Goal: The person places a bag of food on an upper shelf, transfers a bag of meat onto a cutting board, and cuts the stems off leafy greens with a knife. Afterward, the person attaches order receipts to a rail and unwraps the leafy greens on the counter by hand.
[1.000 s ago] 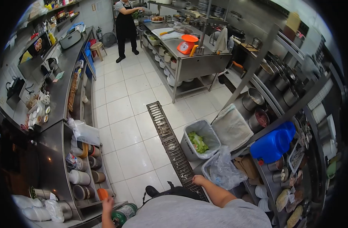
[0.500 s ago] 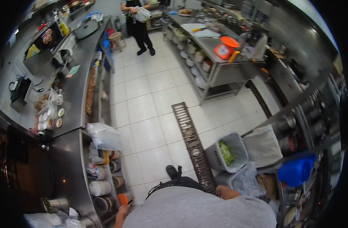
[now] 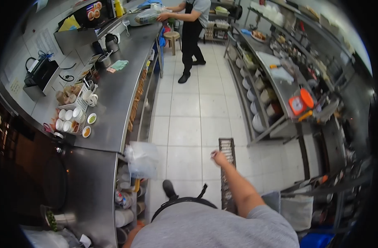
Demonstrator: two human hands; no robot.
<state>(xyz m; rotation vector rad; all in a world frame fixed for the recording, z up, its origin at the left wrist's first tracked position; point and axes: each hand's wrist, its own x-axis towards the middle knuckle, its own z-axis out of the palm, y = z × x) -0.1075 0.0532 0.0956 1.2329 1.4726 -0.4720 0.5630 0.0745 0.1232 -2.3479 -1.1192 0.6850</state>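
My right hand (image 3: pixel 218 157) is stretched forward over the tiled floor, near the metal drain grate (image 3: pixel 227 144). Its fingers are curled closed; anything inside them is too small to make out. Low at my left side, my left forearm (image 3: pixel 133 237) shows beside the lower shelves of the steel counter. The left fingers are not discernible there, and a bit of orange shows close by. White tubs (image 3: pixel 124 217) stand on those shelves. A clear plastic bag (image 3: pixel 141 159) hangs at the counter's corner.
Ahead, a person in a black apron (image 3: pixel 191 37) stands at the left counter (image 3: pixel 110 95), hands on a plastic bag (image 3: pixel 147 17). Small white cups (image 3: pixel 69 120) sit on that counter. On the right, a steel table (image 3: pixel 275 78) carries an orange scale (image 3: pixel 297 105).
My view has swung to the right side of the room less and the left more. My right arm has reached forward from my side. The person ahead has turned to the counter with the bag.
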